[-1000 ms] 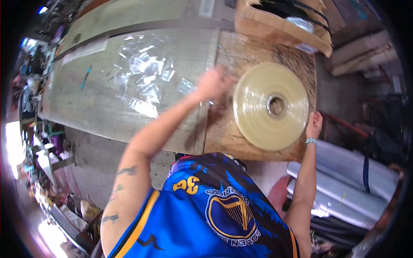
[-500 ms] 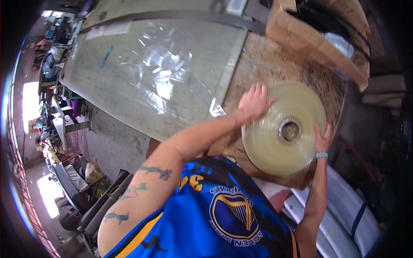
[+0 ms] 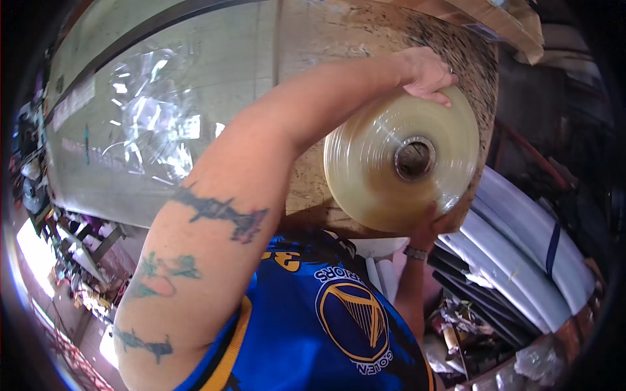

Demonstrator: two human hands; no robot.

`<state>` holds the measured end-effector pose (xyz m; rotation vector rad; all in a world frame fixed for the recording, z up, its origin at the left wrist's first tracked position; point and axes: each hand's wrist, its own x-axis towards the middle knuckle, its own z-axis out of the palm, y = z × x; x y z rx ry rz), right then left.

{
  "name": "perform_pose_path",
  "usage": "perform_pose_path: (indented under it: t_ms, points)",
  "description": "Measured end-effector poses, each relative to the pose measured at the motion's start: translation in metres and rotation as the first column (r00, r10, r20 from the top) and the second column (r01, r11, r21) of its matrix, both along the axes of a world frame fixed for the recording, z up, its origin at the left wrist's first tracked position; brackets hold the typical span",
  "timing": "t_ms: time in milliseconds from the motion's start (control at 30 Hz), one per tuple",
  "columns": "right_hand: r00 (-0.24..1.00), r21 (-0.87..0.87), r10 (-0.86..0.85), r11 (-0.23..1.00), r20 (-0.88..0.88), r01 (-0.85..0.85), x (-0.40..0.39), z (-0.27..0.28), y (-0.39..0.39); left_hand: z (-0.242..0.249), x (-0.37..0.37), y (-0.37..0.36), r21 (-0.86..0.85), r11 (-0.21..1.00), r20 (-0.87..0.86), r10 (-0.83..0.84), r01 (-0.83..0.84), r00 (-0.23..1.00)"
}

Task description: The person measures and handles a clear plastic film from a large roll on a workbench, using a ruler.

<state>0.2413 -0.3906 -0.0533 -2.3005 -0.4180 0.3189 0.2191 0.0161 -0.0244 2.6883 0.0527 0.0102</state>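
A large roll of clear, yellowish film (image 3: 372, 189) lies flat on the worn wooden board, its hollow core (image 3: 415, 159) facing up. At its far edge is my left hand (image 3: 430, 75), thumb on the top face and fingers curled at the rim, partly hidden from view. My right hand (image 3: 427, 227), with a watch at the wrist, grips the near edge in shadow; its fingers are only partly visible.
A greenish sheet-covered table (image 3: 228, 65) adjoins the board, with crumpled clear film (image 3: 156, 117) and a teal pen (image 3: 87, 144) on it. A cardboard box (image 3: 508, 23) is at the upper right. Silvery long rolls (image 3: 515, 241) lie at the lower right.
My left hand has moved from the roll's left side round to its far edge. My right hand has moved from the right side to the near edge. The view has shifted.
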Motion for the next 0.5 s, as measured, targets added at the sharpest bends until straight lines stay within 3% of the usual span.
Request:
perform_pose_path:
  t_ms: [67, 167, 233, 267, 300, 333, 367, 400, 433, 500]
  points:
    - [0.999, 0.018, -0.044, 0.999, 0.005, 0.044, -0.016, 0.0, -0.008, -0.003, 0.021, -0.004, 0.08, 0.996, 0.147, -0.044, 0.032, 0.988]
    - [0.999, -0.036, -0.013, 0.999, -0.045, 0.012, -0.015, 0.005, -0.018, -0.023, 0.015, -0.014, -0.055, 0.971, 0.258, 0.239, -0.233, 0.936]
    - [0.997, -0.09, 0.032, 0.995, -0.073, -0.038, -0.008, 0.018, -0.014, -0.005, -0.041, -0.015, -0.083, 0.876, 0.405, 0.465, -0.474, 0.787]
    - [0.994, 0.067, 0.072, 0.996, -0.08, -0.067, -0.012, 0.033, -0.002, 0.021, -0.083, -0.019, -0.143, 0.823, 0.235, 0.567, -0.549, 0.789]
    - [0.99, 0.219, 0.112, 0.971, -0.083, -0.091, -0.022, 0.06, 0.014, 0.026, -0.126, -0.027, -0.191, 0.77, 0.294, 0.636, -0.608, 0.713]
    - [0.986, 0.362, 0.149, 0.926, -0.08, -0.11, -0.033, 0.091, 0.03, 0.043, -0.172, -0.039, -0.244, 0.736, 0.219, 0.676, -0.631, 0.703]
    - [0.952, 0.314, 0.307, 0.904, -0.008, -0.289, -0.047, 0.125, 0.045, 0.044, -0.212, -0.058, -0.065, 0.688, 0.152, 0.722, -0.723, 0.674]
    - [0.891, 0.249, 0.451, 0.858, 0.055, -0.45, -0.066, 0.165, 0.063, 0.036, -0.24, -0.074, 0.121, 0.624, 0.099, 0.767, -0.772, 0.635]
    - [0.732, 0.269, 0.676, 0.692, 0.081, -0.669, -0.092, 0.214, 0.085, 0.027, -0.257, -0.083, 0.146, 0.651, 0.099, 0.74, -0.745, 0.666]
    - [0.36, 0.256, 0.905, 0.302, 0.225, -0.918, -0.144, 0.276, 0.107, 0.009, -0.289, -0.11, 0.19, 0.709, 0.066, 0.681, -0.679, 0.729]
